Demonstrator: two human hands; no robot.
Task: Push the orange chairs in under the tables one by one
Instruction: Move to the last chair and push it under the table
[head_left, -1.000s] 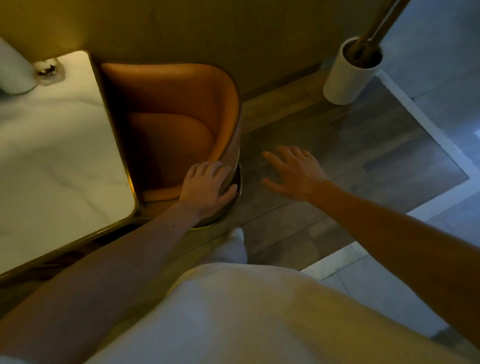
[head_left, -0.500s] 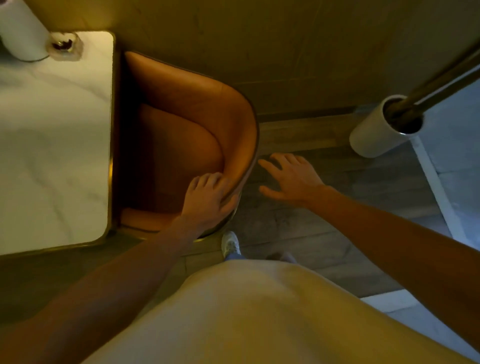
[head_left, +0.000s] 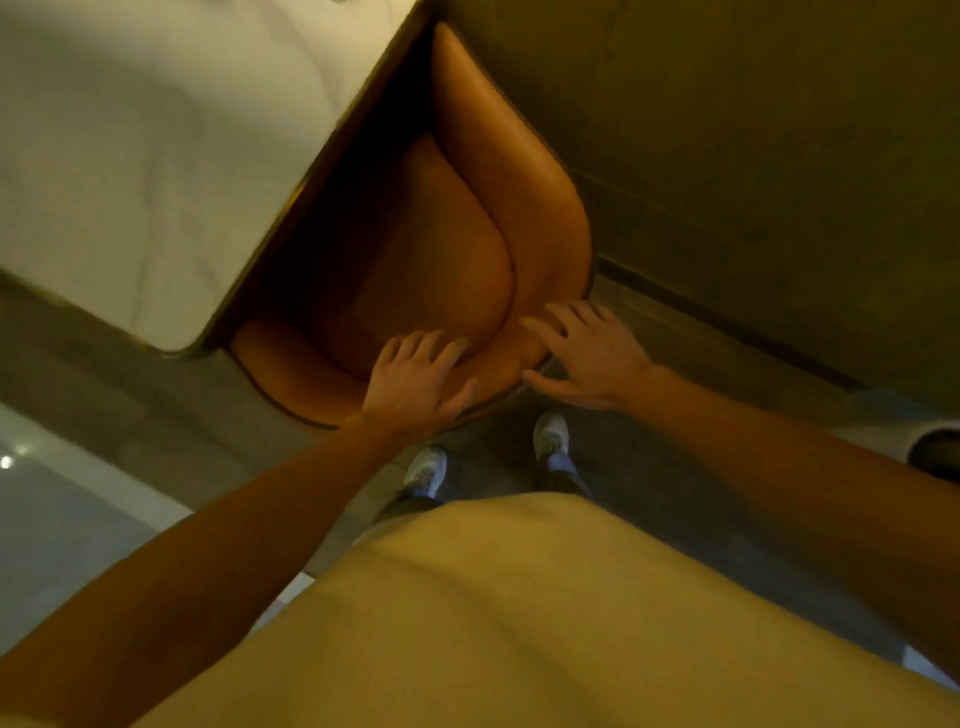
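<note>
An orange chair (head_left: 467, 223) with a curved backrest stands against the gold-edged white marble table (head_left: 156, 156), its seat partly under the tabletop. My left hand (head_left: 415, 382) grips the top rim of the backrest, fingers over the inside and thumb on the outside. My right hand (head_left: 589, 353) lies on the rim just to the right, fingers straight and spread, thumb down the outer side.
A dark wall (head_left: 753, 156) runs close along the chair's right side. My two feet in white shoes (head_left: 550, 434) stand on the wooden floor right behind the chair. A white cylindrical base (head_left: 930, 441) sits at the right edge. Pale tiles (head_left: 52, 493) lie lower left.
My right hand has moved from above the floor onto the chair's backrest. My left hand stays on the rim. I have stepped round behind the chair, so the view has turned.
</note>
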